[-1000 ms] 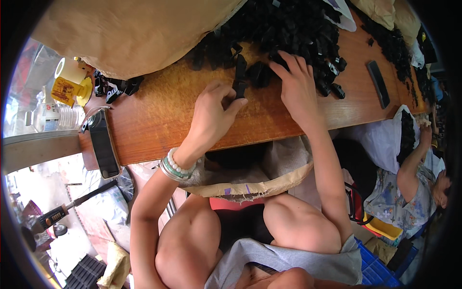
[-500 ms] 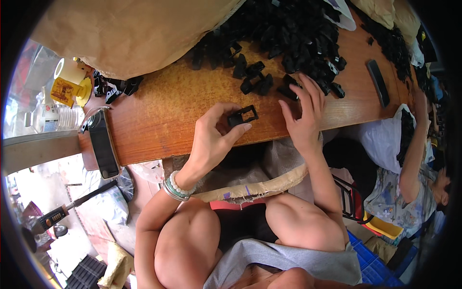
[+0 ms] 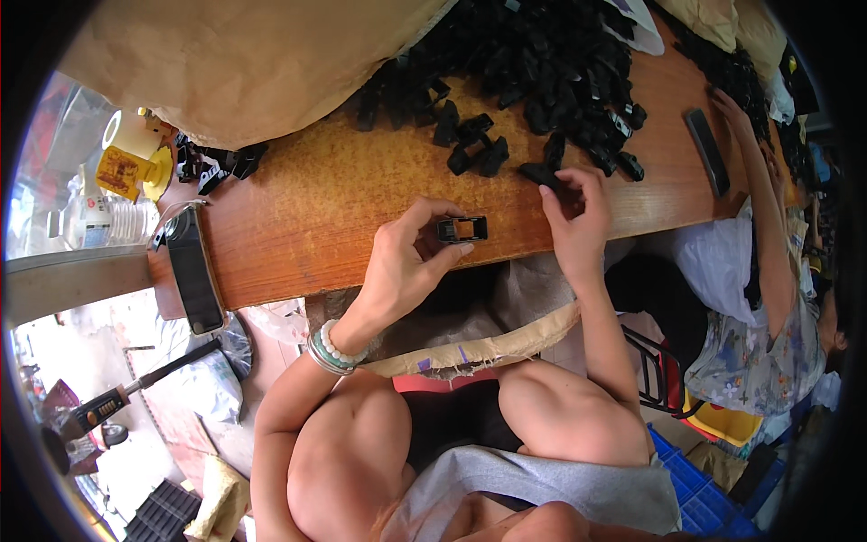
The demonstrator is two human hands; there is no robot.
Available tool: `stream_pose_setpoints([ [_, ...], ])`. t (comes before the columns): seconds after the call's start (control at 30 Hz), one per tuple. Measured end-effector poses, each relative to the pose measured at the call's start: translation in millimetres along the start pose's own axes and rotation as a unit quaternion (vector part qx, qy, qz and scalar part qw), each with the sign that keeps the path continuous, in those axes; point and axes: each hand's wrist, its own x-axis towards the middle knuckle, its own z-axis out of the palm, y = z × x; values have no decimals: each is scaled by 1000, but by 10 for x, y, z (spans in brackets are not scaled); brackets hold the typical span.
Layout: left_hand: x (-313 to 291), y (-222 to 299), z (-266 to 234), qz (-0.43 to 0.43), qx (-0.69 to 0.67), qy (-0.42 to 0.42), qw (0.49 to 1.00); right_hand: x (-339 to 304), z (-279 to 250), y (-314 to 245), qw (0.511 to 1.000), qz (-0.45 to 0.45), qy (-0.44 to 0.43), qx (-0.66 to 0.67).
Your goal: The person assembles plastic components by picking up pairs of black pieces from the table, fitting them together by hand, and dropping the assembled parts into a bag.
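So the left hand (image 3: pixel 406 251) has a rectangular black plastic frame (image 3: pixel 463 229) pinched between thumb and fingers, right over the front part of the wooden table (image 3: pixel 334 203), with the open side facing up so brown shows through the middle. Over to the right, the right hand (image 3: pixel 581 217) has its thumb and fingertips closed on the near end of a dark plastic piece (image 3: pixel 538 173), with another little black one just beyond it. The two hands are apart, each with its own part. A small cluster of black parts (image 3: pixel 476 149) sits between them, a bit further back, and behind that there's a big messy heap of black plastic parts (image 3: pixel 542 68). Huge brown paper sack (image 3: pixel 244 63) leaning in at the back left, btw. Near the left end of the table there's a phone (image 3: pixel 192 271), a clear plastic bottle (image 3: pixel 117 221) and a roll of tape (image 3: pixel 133 131) by a yellow holder (image 3: pixel 126 172); a dark slab-shaped device (image 3: pixel 707 152) lies off to the right. An open sack (image 3: pixel 483 348) gapes under the table edge, above the knees. A co-worker (image 3: pixel 754 370) at far right has an arm stretched over the table.
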Motion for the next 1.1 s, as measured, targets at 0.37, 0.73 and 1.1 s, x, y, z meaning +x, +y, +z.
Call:
stream_pose_setpoints([
  [0.37, -34, 5, 3, -35, -51, 8, 998, -305, 79, -514, 842, 200, -208, 457],
  [0.73, -68, 38, 51, 114, -65, 1, 991, -347, 117, -652, 835, 190, -201, 476],
  [1.1, 485, 175, -212, 61, 135, 85, 985, 70, -54, -316, 932, -26, -291, 213],
])
